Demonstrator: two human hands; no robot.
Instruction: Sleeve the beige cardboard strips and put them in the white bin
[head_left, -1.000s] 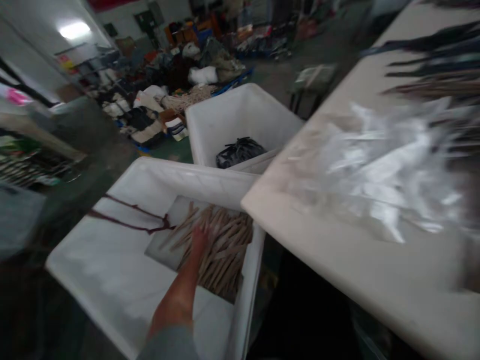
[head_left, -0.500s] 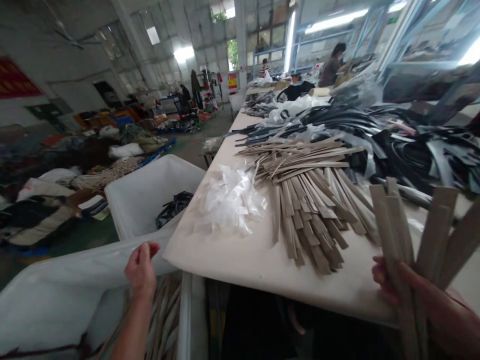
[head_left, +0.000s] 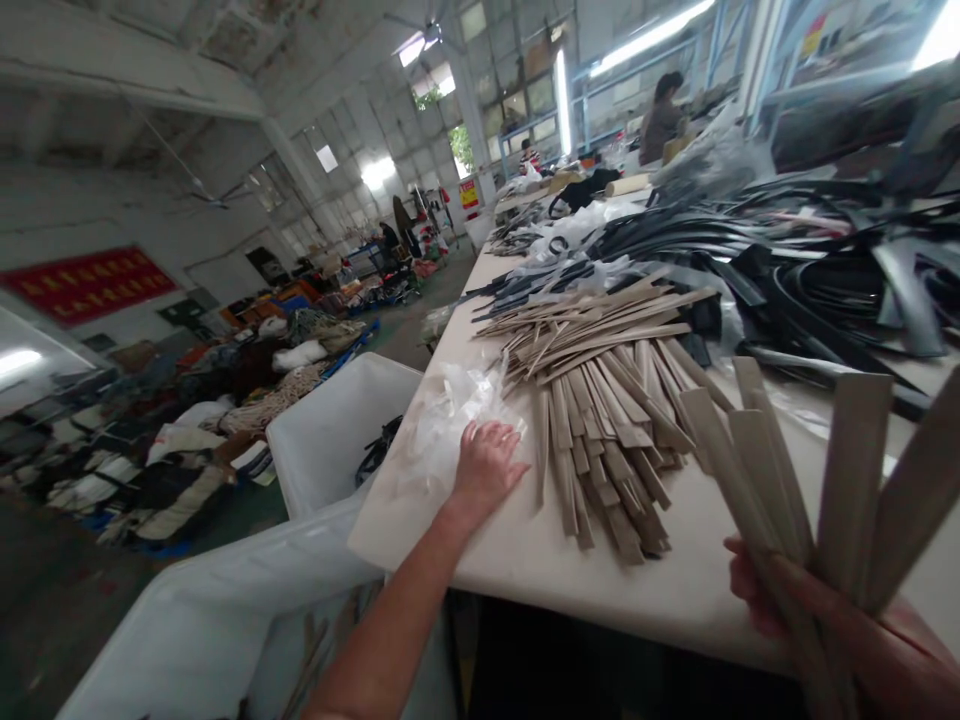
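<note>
Item one: bundle of tan strips, flat, stiff-looking, matte, square-ended. My right hand, near right, has its fingers clenched round their lower ends; long axes run upward and fan apart toward the far side.

Item two: heap of clear plastic bags, crinkled, glossy, on the counter near its left edge. My left hand lies flat on them, fingers released and spread.

Item three: loose pile of tan strips just right of that hand, splayed.

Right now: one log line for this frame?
left hand: on clear bags | right hand: gripping tan strips | strip pile: on table
</note>
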